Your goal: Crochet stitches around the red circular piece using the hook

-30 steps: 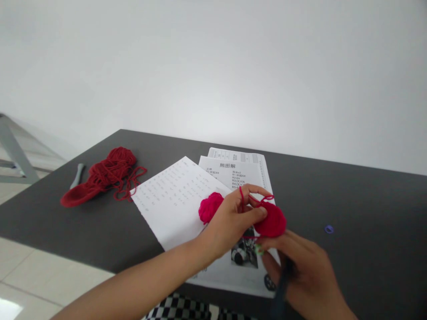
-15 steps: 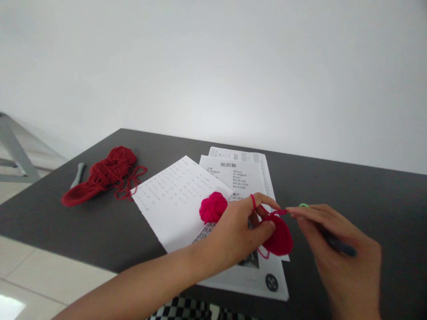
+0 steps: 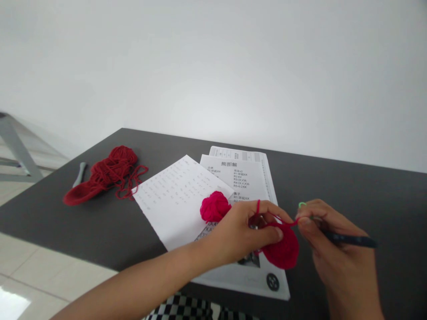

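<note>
A round piece of bright pink-red crochet work is pinched by my left hand, thumb on its face. A strand of the same yarn wraps the left index finger and runs across to the hook's tip end. In my right hand is a crochet hook with a dark handle, held like a pen; its tip is hidden by the fingers. A small light-green ring shows at the right index finger. Beside my left wrist sits a bright pink-red yarn ball on the papers.
A handwritten sheet overlaps printed pattern sheets on the dark table. Further left lie a dark red yarn skein, a dark red crocheted piece and a grey-handled tool. A white wall rises behind the table.
The hook's handle has swung outward to the right, showing more of its length. The crochet piece has tilted and shifted slightly right and down with my left hand.
</note>
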{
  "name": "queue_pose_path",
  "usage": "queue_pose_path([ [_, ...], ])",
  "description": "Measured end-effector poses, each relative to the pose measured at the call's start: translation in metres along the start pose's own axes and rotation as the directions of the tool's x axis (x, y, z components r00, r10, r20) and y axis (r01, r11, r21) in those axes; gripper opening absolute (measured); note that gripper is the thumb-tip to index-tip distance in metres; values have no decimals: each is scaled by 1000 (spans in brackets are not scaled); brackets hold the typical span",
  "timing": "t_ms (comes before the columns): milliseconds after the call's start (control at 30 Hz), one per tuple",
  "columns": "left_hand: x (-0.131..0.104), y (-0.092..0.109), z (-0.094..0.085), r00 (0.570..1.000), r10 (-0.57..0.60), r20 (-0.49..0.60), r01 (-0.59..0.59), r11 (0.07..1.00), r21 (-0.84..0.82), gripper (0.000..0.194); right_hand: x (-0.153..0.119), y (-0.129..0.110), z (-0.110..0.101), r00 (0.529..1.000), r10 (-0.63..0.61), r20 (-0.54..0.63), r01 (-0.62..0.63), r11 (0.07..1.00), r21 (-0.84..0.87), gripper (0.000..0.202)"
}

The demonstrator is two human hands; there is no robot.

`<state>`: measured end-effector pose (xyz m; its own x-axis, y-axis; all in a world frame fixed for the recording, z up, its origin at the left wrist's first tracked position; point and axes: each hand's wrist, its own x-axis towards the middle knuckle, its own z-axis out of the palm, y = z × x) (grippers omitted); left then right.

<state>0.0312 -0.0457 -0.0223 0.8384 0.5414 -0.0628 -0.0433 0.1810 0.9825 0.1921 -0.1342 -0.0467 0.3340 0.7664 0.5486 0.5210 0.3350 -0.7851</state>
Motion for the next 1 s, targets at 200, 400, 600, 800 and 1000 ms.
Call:
queue_pose_path([
  [200,4,-1,-3,997,-36,63,49,977,-207,14,2,-3,0,998,1,66,-3,999,39,22],
  [400,6,-2,-5,990,-70,124,105,947,-304,14,4,-5,-4,996,-52,78,52,999,6,17],
  [600,7,1,-6,973,-108,202,171,930,-326,16,3,-1,-2,995,-69,68,71,997,-34,20],
  [800,3,9,-4,968,-56,243,130,945,-300,22,0,-1,-5,997,-65,31,66,997,-50,13],
  [1000,-1,3,0,995,-3,103,24,980,-195,38,-10,-8,-2,985,-28,-171,32,999,20,5],
])
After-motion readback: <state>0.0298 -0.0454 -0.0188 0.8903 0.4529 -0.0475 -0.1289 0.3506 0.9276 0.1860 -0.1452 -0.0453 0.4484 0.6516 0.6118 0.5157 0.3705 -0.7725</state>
